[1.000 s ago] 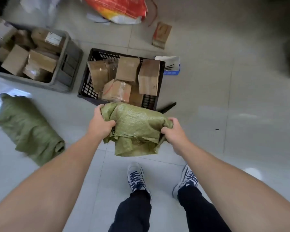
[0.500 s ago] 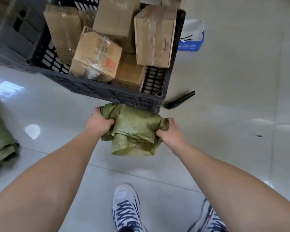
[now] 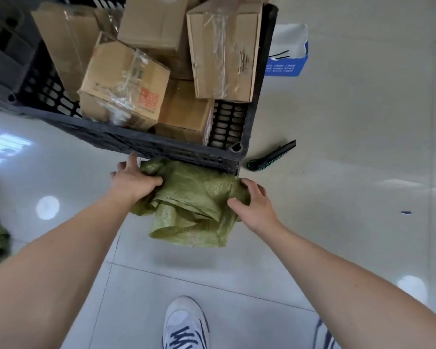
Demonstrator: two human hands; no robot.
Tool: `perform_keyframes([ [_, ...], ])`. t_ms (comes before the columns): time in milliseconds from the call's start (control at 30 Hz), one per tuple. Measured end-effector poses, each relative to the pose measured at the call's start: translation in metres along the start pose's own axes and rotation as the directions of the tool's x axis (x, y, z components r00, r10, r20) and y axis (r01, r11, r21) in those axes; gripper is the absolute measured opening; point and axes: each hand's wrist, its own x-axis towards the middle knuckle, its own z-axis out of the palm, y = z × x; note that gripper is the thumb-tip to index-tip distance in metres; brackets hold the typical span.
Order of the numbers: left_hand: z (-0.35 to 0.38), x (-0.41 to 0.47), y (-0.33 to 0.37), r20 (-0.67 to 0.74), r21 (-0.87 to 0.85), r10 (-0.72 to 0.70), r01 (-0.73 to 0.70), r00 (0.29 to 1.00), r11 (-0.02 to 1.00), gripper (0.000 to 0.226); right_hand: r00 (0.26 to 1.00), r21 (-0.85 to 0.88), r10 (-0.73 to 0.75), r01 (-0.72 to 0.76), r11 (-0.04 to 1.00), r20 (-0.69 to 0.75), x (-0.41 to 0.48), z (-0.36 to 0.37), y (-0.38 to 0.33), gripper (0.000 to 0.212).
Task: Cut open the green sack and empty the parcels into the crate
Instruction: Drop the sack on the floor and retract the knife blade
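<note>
The folded green sack (image 3: 194,205) sits between the fingers: left hand (image 3: 134,183) clutches its left edge, right hand (image 3: 253,206) pinches its right edge; the crate (image 3: 161,148) of parcels (image 3: 126,81) lies just beyond the fingertips.

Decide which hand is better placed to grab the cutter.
Right hand, probably: the cutter lies on its side of the crate; the left hand is farther. Both hold the green sack.
</note>
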Motion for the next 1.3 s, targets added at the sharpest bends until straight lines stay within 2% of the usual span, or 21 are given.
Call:
perform_keyframes([
  [200,-0.018,-0.028,0.014,-0.130,0.268,0.173,-0.133,0.976,0.954,0.064,0.987,0.089,-0.039,0.053,0.995,-0.157,0.004,-0.024,0.006,0.038],
  [300,-0.017,-0.047,0.027,-0.237,0.279,0.288,-0.219,0.928,0.935,0.046,0.981,0.078,0.016,-0.001,0.997,-0.193,0.020,-0.035,0.006,0.032],
  [367,-0.014,-0.065,0.035,-0.296,0.285,0.459,-0.382,0.837,0.879,0.032,0.978,0.072,0.078,-0.065,0.995,-0.196,0.030,-0.044,0.005,0.031],
  [400,-0.011,-0.075,0.040,-0.295,0.290,0.569,-0.495,0.768,0.819,0.027,0.975,0.070,0.113,-0.101,0.992,-0.189,0.034,-0.047,0.005,0.030],
  [500,0.001,-0.102,0.057,-0.159,0.292,0.829,-0.776,0.537,0.559,0.022,0.975,0.043,0.177,-0.172,0.984,-0.138,0.047,-0.054,0.004,0.030],
  [533,0.007,-0.108,0.065,-0.102,0.276,0.866,-0.823,0.490,0.497,0.023,0.978,0.011,0.166,-0.166,0.986,-0.124,0.052,-0.056,0.004,0.031],
  [567,0.014,-0.112,0.072,-0.058,0.247,0.879,-0.846,0.474,0.472,0.024,0.982,-0.023,0.148,-0.152,0.988,-0.116,0.056,-0.058,0.003,0.032],
  [667,0.039,-0.117,0.100,0.007,0.107,0.835,-0.831,0.550,0.546,0.032,0.986,-0.086,0.102,-0.114,0.990,-0.130,0.069,-0.062,0.003,0.036],
  [833,0.065,-0.121,0.134,0.117,-0.068,0.676,-0.673,0.727,0.736,0.049,0.983,-0.116,0.139,-0.153,0.981,-0.122,0.089,-0.063,-0.001,0.046],
  [933,0.079,-0.124,0.145,0.150,-0.124,0.613,-0.601,0.776,0.790,0.056,0.991,-0.143,0.104,-0.115,0.983,-0.080,0.101,-0.059,-0.006,0.048],
  [1100,0.098,-0.116,0.163,0.121,-0.293,0.482,-0.432,0.868,0.853,0.051,0.971,-0.173,0.175,-0.203,0.964,-0.162,0.102,-0.053,-0.001,0.029],
  [1167,0.104,-0.113,0.170,0.124,-0.256,0.501,-0.461,0.856,0.850,0.049,0.964,-0.135,0.183,-0.211,0.968,-0.192,0.095,-0.052,0.008,0.023],
  [1233,0.108,-0.107,0.176,0.125,-0.123,0.518,-0.505,0.846,0.854,0.048,0.959,-0.102,0.173,-0.199,0.975,-0.224,0.087,-0.052,0.015,0.022],
  [1300,0.111,-0.104,0.183,0.138,-0.038,0.493,-0.493,0.859,0.869,0.048,0.958,-0.071,0.133,-0.155,0.985,-0.253,0.082,-0.056,0.023,0.024],
])
